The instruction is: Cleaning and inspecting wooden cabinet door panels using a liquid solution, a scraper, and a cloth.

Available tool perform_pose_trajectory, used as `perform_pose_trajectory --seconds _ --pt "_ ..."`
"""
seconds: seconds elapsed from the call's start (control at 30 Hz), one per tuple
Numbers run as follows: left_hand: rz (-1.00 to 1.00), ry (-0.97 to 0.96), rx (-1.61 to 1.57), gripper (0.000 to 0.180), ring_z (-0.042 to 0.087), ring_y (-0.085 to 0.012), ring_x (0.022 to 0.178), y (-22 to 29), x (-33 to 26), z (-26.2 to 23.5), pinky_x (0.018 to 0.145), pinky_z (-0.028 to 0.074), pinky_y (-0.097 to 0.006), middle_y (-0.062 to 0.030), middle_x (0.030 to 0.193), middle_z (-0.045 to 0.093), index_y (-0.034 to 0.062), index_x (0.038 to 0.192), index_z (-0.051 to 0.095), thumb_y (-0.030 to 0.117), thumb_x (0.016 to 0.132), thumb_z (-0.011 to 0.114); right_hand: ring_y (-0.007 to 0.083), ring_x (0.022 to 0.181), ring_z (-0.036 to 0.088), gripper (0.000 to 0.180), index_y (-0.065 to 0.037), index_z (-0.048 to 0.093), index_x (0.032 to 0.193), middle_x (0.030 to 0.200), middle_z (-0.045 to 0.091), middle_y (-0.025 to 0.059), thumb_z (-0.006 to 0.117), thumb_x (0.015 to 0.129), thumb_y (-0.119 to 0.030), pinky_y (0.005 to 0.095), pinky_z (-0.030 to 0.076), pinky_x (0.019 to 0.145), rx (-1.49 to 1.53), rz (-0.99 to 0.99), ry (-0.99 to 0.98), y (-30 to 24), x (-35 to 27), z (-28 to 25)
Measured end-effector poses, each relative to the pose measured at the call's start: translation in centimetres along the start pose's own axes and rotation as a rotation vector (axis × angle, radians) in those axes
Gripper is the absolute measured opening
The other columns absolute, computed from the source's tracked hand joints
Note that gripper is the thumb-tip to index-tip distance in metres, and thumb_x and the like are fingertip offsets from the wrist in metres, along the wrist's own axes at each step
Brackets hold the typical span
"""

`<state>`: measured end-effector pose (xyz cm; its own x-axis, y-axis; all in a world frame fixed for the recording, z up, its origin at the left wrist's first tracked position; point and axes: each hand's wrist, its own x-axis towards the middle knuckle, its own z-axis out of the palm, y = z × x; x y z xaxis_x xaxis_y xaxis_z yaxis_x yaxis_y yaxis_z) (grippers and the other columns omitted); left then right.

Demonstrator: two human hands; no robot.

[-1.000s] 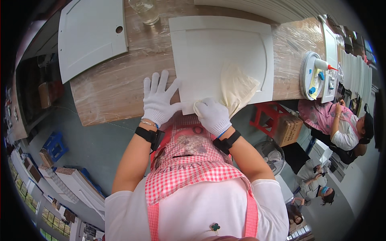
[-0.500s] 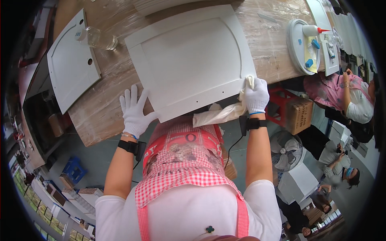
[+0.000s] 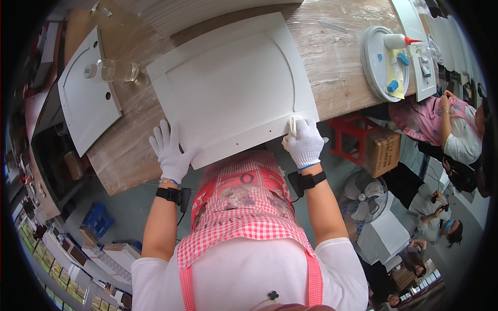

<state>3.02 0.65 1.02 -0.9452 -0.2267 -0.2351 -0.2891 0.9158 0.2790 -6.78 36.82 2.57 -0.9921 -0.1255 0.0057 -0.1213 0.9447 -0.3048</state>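
A white framed panel [image 3: 233, 78] lies on the plastic-covered table, its near edge level with the table's front. My left hand [image 3: 170, 150], in a white knit glove, spreads its fingers at the panel's near left corner. Gloved too, my right hand [image 3: 305, 142] is closed on a bunched cream cloth [image 3: 293, 124], pressed against the panel's near right corner. Most of the cloth is hidden by the glove.
Left of the panel lie a clear bottle [image 3: 119, 71] and a second white panel [image 3: 89, 93] with holes. At right, a round white lid [image 3: 369, 62] bears a glue bottle [image 3: 397, 41] and blue blocks. Below stand a red stool [image 3: 340, 136], a carton [image 3: 383, 150] and a fan [image 3: 363, 197]. Other people are at right.
My right hand has moved left along the panel's near edge. The cloth, which hung loose before, is now gathered in it. The left hand stays spread at its corner.
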Motion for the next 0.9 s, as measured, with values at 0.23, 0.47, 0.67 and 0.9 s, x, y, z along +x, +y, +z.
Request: perform_pose_trajectory --seconds 0.23,0.47,0.67,0.9 --pt "-0.04 -0.018 0.005 0.103 0.009 -0.0426 0.154 0.6 0.4 -0.3 0.124 0.001 -0.055 -0.0191 0.167 0.017 0.013 0.157 0.033 0.044 0.071 0.081 0.0317 0.08 0.067 0.019 -0.014 0.065 0.094 0.093 0.062 0.0099 0.071 0.078 -0.02 0.0431 0.055 0.064 -0.139 0.036 0.026 4.1 7.3 -1.4" --pt "-0.071 -0.04 -0.012 0.106 0.008 -0.0445 0.153 0.7 0.5 -0.4 0.123 0.0 -0.057 -0.0206 0.167 0.016 0.0141 0.157 0.033 0.044 0.069 0.083 0.0299 0.077 0.067 0.022 -0.015 0.068 0.098 0.093 0.064 0.0076 0.07 0.076 -0.015 0.0415 0.055 0.062 -0.112 -0.088 0.008 3.2 10.1 -1.4" --pt "-0.106 -0.038 -0.031 0.105 0.008 -0.0439 0.154 0.8 0.2 0.0 0.124 0.0 -0.057 -0.0199 0.167 0.017 0.0137 0.157 0.034 0.043 0.068 0.083 0.0293 0.078 0.067 0.017 -0.015 0.065 0.094 0.092 0.063 0.0067 0.07 0.079 -0.019 0.0417 0.055 0.062 0.011 -0.209 0.012 4.1 7.3 -1.5" --pt "-0.101 0.002 -0.045 0.104 0.01 -0.0428 0.154 1.1 0.7 -0.2 0.124 0.001 -0.057 -0.0184 0.167 0.018 0.0164 0.156 0.037 0.045 0.067 0.083 0.0324 0.08 0.068 0.018 -0.015 0.066 0.096 0.097 0.064 0.0083 0.068 0.078 -0.015 0.0423 0.056 0.064 0.017 -0.135 -0.008 3.9 9.5 -1.4"
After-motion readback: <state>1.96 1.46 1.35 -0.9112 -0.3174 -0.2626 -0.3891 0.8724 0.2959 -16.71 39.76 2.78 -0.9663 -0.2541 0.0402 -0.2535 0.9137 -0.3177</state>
